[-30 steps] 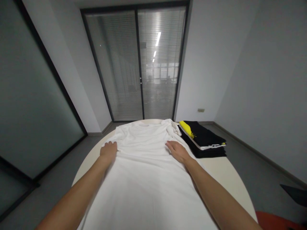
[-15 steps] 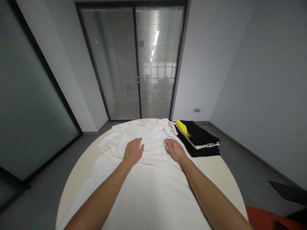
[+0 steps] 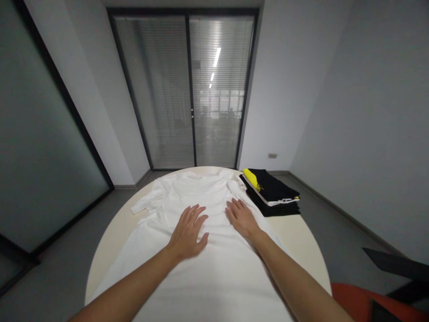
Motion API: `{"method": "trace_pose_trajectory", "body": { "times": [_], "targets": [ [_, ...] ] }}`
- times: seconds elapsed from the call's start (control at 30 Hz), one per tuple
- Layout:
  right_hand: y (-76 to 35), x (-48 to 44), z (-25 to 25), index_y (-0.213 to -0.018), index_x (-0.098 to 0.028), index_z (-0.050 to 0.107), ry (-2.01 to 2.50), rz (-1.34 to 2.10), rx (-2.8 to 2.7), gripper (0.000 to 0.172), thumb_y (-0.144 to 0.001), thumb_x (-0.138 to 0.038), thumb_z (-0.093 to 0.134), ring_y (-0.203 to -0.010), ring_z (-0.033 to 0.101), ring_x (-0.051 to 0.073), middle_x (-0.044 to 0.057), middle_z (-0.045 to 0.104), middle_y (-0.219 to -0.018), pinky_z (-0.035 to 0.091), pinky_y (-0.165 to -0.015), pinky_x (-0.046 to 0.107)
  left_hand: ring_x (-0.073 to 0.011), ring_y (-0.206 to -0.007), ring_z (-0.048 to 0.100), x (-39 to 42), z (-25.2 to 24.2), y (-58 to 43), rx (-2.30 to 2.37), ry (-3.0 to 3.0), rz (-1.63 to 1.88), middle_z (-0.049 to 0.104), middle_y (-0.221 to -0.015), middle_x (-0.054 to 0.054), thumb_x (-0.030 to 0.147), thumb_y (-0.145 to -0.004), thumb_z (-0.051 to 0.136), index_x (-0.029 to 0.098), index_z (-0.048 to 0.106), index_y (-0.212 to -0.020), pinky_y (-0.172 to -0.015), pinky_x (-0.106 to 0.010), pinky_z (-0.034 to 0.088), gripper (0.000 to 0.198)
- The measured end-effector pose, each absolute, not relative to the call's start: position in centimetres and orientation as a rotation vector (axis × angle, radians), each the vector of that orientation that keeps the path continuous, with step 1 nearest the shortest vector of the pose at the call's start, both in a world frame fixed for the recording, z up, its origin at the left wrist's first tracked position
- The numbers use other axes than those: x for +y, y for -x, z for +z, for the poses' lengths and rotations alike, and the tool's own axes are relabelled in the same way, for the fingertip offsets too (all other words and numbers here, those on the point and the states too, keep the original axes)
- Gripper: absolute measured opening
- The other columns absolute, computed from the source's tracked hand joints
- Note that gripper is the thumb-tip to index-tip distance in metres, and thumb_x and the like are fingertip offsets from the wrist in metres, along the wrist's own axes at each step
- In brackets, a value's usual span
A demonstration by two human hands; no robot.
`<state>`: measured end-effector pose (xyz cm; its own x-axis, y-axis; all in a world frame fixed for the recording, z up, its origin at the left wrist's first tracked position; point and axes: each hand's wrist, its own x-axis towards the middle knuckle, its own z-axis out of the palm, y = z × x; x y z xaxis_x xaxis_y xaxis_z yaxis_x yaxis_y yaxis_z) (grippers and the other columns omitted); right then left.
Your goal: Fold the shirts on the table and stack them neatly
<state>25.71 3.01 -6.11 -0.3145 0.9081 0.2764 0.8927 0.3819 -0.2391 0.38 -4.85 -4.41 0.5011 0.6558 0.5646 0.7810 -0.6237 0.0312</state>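
A white T-shirt (image 3: 187,197) lies spread flat over a round cream table (image 3: 303,243), collar at the far side. My left hand (image 3: 188,232) rests palm down on the shirt's middle, fingers spread and holding nothing. My right hand (image 3: 241,218) lies flat on the cloth a little to the right, fingers stretched toward the far edge. The shirt's left sleeve (image 3: 142,205) lies out on the tabletop; its right sleeve (image 3: 238,184) is bunched near the far right.
A stack of folded black clothes with yellow and white trim (image 3: 272,192) sits at the table's far right. Glass doors with blinds (image 3: 191,94) stand behind. An orange chair seat (image 3: 355,302) shows at lower right.
My left hand slid from the shirt's left shoulder to its middle and back toward me. The left sleeve now lies uncovered on the table. My right hand barely moved.
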Motion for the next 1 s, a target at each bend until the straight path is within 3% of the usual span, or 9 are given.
{"method": "trace_pose_trajectory", "body": {
  "times": [0.1, 0.27, 0.33, 0.47, 0.6, 0.8, 0.9, 1.0],
  "targets": [
    [-25.4, 2.0, -5.8, -0.147, -0.018, 0.046, 1.680, 0.046, -2.329, 0.061, -0.100, -0.054, 0.031, -0.144, 0.033, 0.030, 0.013, 0.047, -0.151, 0.020, -0.117, 0.048, -0.0325, -0.139, 0.041, -5.6, -4.6, -0.5, -1.291, 2.699, -0.602, 0.052, -0.145, -0.012, 0.037, -0.089, 0.054, 0.018, 0.054, -0.134, -0.119, -0.055, 0.026, 0.048],
    [-23.9, 2.2, -3.3, -0.127, -0.018, 0.060, 1.915, -0.001, -2.252, 0.056, -0.097, -0.059, 0.036, -0.124, 0.050, 0.037, 0.018, 0.061, -0.132, 0.034, -0.102, 0.052, -0.0291, -0.136, 0.047, -2.9, -3.8, -1.0, -1.719, 2.693, -0.442, 0.051, -0.148, -0.013, 0.054, -0.100, 0.031, 0.020, 0.054, -0.139, -0.114, -0.047, 0.035, 0.057],
    [-23.3, 3.0, -2.8, -0.123, -0.016, 0.061, 1.933, -0.032, -2.243, 0.054, -0.097, -0.057, 0.037, -0.120, 0.052, 0.036, 0.019, 0.063, -0.126, 0.035, -0.100, 0.050, -0.0329, -0.140, 0.043, -1.1, -3.6, -1.3, -1.954, 2.569, -0.367, 0.045, -0.153, -0.014, 0.057, -0.100, 0.024, 0.021, 0.053, -0.141, -0.114, -0.051, 0.034, 0.062],
    [-22.7, 4.6, -3.7, -0.141, -0.020, 0.050, 1.854, 0.040, -2.308, 0.057, -0.099, -0.055, 0.034, -0.139, 0.037, 0.035, 0.016, 0.047, -0.149, 0.026, -0.110, 0.050, -0.0466, -0.148, 0.018, 2.0, -4.4, -1.3, -2.269, 2.370, -0.138, 0.021, -0.164, -0.013, 0.066, -0.095, 0.026, 0.020, 0.034, -0.155, -0.115, -0.063, 0.021, 0.076],
    [-22.8, 6.3, -4.8, -0.155, -0.023, 0.034, 1.921, 0.242, -2.292, 0.067, -0.099, -0.060, 0.028, -0.150, 0.016, 0.039, 0.012, 0.024, -0.164, 0.012, -0.116, 0.056, -0.0458, -0.150, 0.010, 4.3, -5.2, -0.7, -2.252, 2.365, -0.122, 0.016, -0.166, -0.009, 0.066, -0.094, 0.027, 0.022, 0.029, -0.157, -0.117, -0.062, 0.015, 0.076],
    [-23.7, 8.5, -5.1, -0.153, -0.024, 0.037, 1.842, 0.373, -2.277, 0.064, -0.099, -0.059, 0.030, -0.151, 0.014, 0.037, 0.009, 0.024, -0.164, 0.012, -0.118, 0.056, -0.0440, -0.148, 0.019, 6.9, -5.2, -0.3, -2.258, 2.384, -0.207, 0.026, -0.163, -0.010, 0.055, -0.095, 0.039, 0.019, 0.039, -0.151, -0.115, -0.060, 0.023, 0.067],
    [-24.3, 8.8, -5.6, -0.145, -0.022, 0.049, 1.741, 0.275, -2.231, 0.056, -0.101, -0.052, 0.032, -0.149, 0.023, 0.033, 0.008, 0.037, -0.159, 0.015, -0.119, 0.051, -0.0365, -0.140, 0.038, 6.8, -5.2, -0.4, -2.086, 2.315, -0.482, 0.046, -0.152, -0.014, 0.041, -0.099, 0.038, 0.017, 0.053, -0.137, -0.113, -0.056, 0.029, 0.048],
    [-24.9, 9.1, -6.1, -0.138, -0.020, 0.055, 1.663, 0.228, -2.207, 0.051, -0.099, -0.048, 0.040, -0.145, 0.032, 0.031, 0.009, 0.047, -0.152, 0.021, -0.118, 0.047, -0.0270, -0.116, 0.058, 5.3, -4.3, -0.7, -1.879, 2.256, -0.760, 0.065, -0.124, -0.013, 0.032, -0.102, 0.031, 0.017, 0.061, -0.118, -0.105, -0.047, 0.040, 0.037]
  ]
}}
